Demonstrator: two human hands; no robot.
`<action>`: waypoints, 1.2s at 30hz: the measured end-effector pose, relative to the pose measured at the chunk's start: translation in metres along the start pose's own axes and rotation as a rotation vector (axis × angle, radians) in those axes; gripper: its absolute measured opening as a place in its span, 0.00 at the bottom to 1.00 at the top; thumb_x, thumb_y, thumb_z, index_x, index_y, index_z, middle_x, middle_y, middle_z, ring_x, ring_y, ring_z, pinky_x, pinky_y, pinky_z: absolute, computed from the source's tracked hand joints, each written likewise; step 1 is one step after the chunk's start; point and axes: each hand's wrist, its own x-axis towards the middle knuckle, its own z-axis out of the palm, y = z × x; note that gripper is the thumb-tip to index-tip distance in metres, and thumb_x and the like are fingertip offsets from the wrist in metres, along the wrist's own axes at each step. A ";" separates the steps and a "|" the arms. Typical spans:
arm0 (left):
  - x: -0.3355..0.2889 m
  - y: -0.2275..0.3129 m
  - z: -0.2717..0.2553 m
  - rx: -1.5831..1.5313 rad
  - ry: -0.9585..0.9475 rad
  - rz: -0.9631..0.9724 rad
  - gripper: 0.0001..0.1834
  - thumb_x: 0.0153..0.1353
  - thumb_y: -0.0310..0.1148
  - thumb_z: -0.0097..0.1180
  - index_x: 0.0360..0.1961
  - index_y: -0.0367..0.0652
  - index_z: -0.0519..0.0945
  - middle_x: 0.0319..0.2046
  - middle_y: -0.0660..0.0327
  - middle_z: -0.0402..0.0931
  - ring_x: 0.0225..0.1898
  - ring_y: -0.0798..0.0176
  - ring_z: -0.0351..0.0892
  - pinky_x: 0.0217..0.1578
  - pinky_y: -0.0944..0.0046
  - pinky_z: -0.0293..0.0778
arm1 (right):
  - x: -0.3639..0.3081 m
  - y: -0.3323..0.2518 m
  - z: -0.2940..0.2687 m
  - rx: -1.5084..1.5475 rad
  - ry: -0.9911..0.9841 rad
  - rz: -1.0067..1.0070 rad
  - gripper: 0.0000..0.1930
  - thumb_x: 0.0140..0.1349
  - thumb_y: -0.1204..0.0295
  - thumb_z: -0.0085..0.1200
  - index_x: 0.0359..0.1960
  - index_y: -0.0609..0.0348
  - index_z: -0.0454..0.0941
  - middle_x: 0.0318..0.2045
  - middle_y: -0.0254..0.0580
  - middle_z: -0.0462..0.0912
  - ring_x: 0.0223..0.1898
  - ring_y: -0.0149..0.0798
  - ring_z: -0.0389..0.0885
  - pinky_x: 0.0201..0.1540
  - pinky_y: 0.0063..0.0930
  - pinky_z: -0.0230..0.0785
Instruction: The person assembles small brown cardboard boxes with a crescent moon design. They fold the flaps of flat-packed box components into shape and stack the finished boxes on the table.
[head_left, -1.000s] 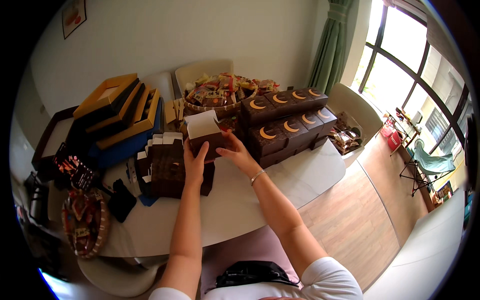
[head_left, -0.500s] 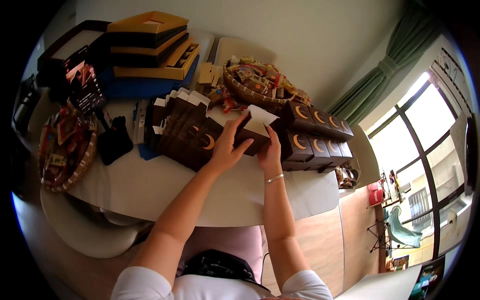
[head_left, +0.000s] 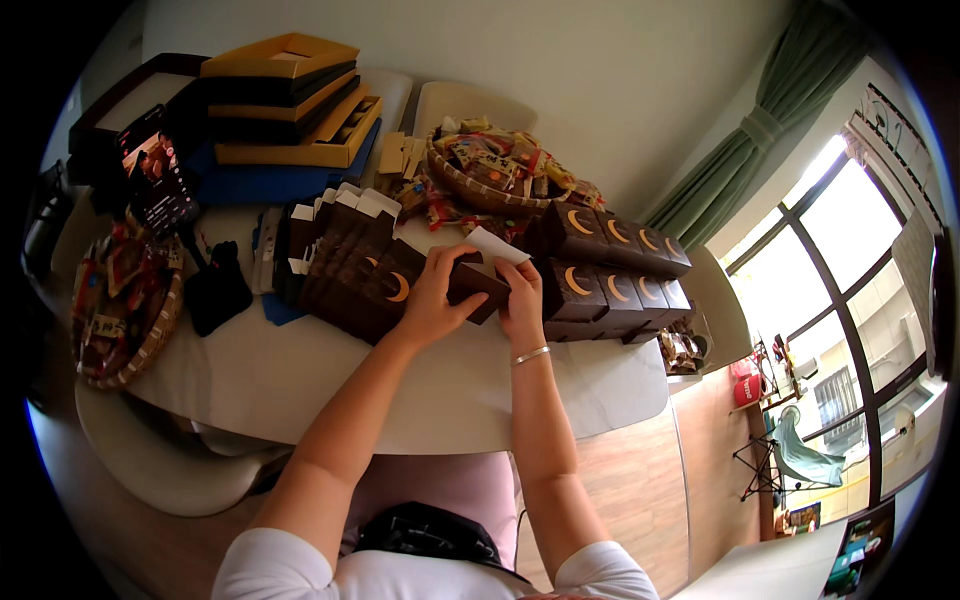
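Between my two hands, over the table, is a small dark brown carton (head_left: 474, 284) with a white inner flap (head_left: 498, 246) standing up at its top. My left hand (head_left: 430, 305) grips the carton's left side, thumb across its front. My right hand (head_left: 521, 304) holds the right side, its fingers up at the white flap. To the left leans a row of flattened brown cartons (head_left: 345, 268), the front one bearing a gold crescent. Just right of my right hand stand several made-up brown boxes (head_left: 575, 287) in two tiers, also with crescents.
Behind the cartons sits a woven basket (head_left: 462, 188) of wrapped snacks; another basket (head_left: 150, 345) is at the left edge. A lit phone (head_left: 155, 175) stands by a black pouch (head_left: 218, 290). Gold and black gift boxes (head_left: 290, 105) are stacked at the back left on the white table (head_left: 440, 410).
My right fingers have moved up onto the white flap, which now tilts over the carton's opening. The whole view has shifted slightly, and the left hand keeps its hold.
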 end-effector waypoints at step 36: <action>-0.006 0.007 0.007 0.430 0.143 0.043 0.54 0.38 0.35 0.74 0.66 0.43 0.56 0.61 0.48 0.60 0.60 0.39 0.65 0.52 0.46 0.74 | -0.019 -0.016 0.019 -0.354 -0.237 -0.338 0.13 0.67 0.74 0.57 0.51 0.65 0.81 0.49 0.37 0.84 0.48 0.28 0.79 0.50 0.20 0.71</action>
